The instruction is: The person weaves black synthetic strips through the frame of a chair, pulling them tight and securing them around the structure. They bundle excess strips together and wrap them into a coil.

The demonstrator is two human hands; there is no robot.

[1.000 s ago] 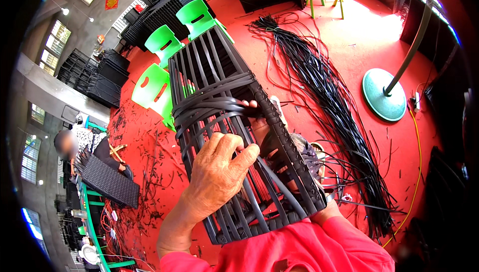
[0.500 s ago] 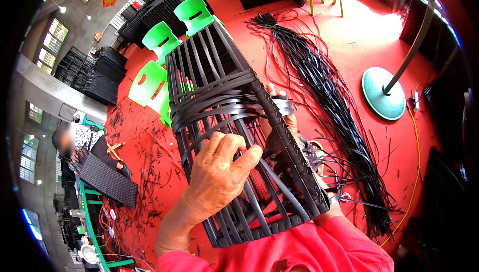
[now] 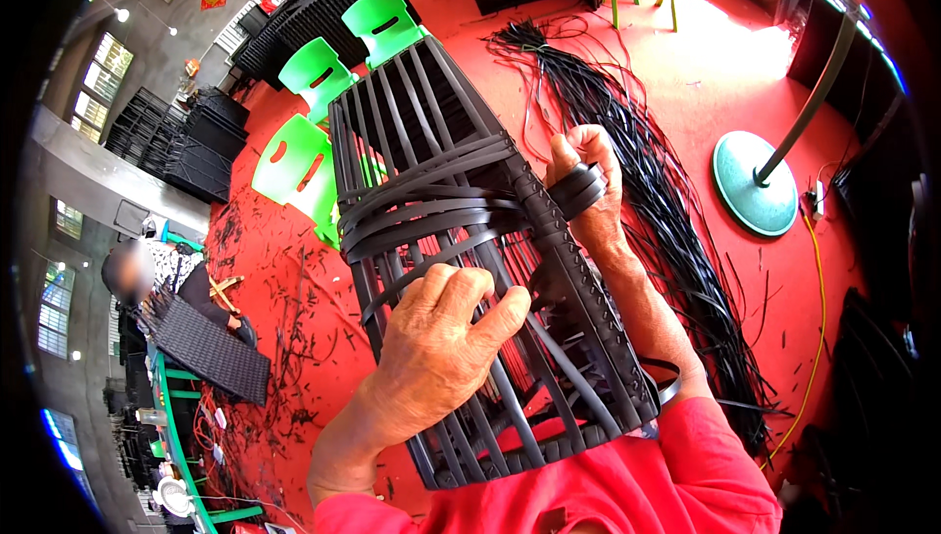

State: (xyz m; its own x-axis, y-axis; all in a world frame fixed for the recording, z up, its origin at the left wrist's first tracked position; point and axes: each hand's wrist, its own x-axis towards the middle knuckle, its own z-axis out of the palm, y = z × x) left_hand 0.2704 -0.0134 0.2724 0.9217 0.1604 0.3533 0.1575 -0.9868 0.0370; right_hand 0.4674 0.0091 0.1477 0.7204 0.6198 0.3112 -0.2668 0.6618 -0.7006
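Observation:
A long black frame [image 3: 580, 284], strung with lengthwise flat strips, stands tilted before me, its near end against my red shirt. Several flat black strips [image 3: 423, 216] run crosswise around its middle. My left hand [image 3: 436, 343] lies over the near half with its fingers curled in among the lengthwise strips; the fingertips are hidden. To the right of the frame's edge, my right hand [image 3: 600, 216] is raised and closed around a looped black strip [image 3: 576, 191]. Another strip loops near my right upper arm.
A thick bundle of loose black strips [image 3: 657, 201] lies on the red floor at right, near a round teal base [image 3: 755, 184] with a pole. Green chairs [image 3: 299, 167] stand beyond the frame. At left, a person [image 3: 181, 274] sits with a dark woven panel [image 3: 216, 348].
My right hand has come out from behind the frame's right edge, moving up and to the right with the looped strip. My left hand has shifted only slightly.

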